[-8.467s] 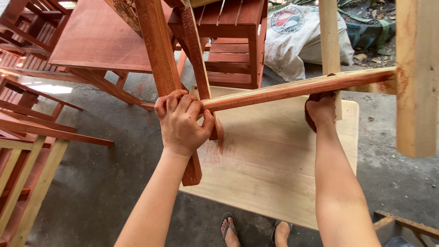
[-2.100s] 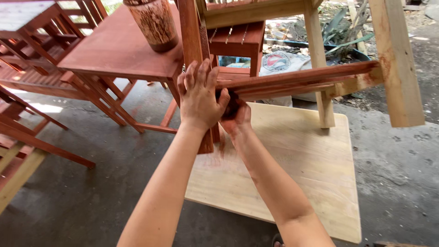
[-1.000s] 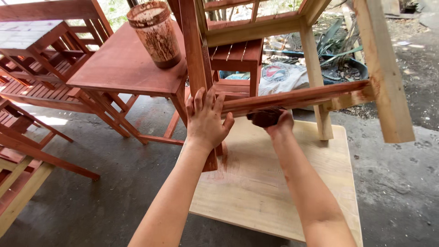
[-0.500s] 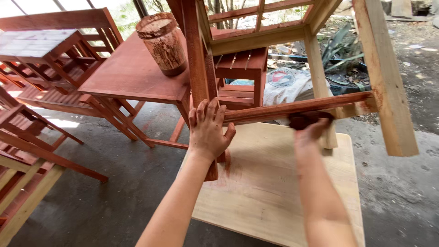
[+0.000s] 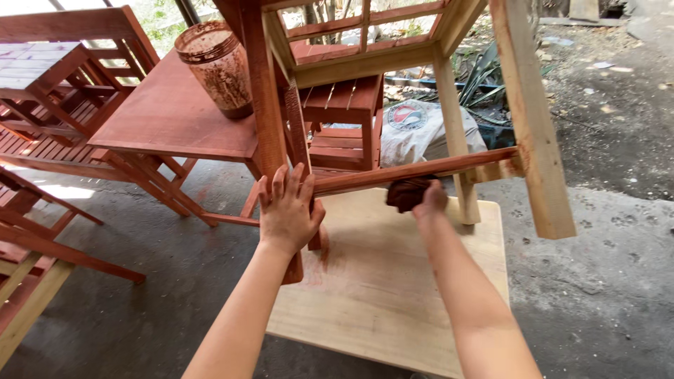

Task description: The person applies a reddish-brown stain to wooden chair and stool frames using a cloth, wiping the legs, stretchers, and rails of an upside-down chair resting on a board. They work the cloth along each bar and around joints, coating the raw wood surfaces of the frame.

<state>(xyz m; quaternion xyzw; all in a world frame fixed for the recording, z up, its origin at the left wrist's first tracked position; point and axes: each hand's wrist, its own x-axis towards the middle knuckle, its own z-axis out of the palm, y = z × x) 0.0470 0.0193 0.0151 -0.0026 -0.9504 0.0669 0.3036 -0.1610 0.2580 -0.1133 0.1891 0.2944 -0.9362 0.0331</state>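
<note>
right hand [image 5: 430,202] grip holds dark rag [image 5: 407,193] against rail [image 5: 414,170]; left hand [image 5: 286,210] flat, open on leg [image 5: 268,119].

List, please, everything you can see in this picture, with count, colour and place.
wooden frame: one, part red-brown, part bare pale wood, tilted over the board at centre
rail: one, stained red-brown, low across the frame
stain rag: one, dark brown, against the rail
plywood board: one, pale, flat on the concrete floor
stain pot: one, brown-smeared, on the red table
red table: one, red-brown, upper left
stained furniture: several pieces, red-brown, far left
sack: one, white, behind the frame
left hand: flat, fingers spread, on the stained leg
right hand: pressing the rag to the rail
</note>
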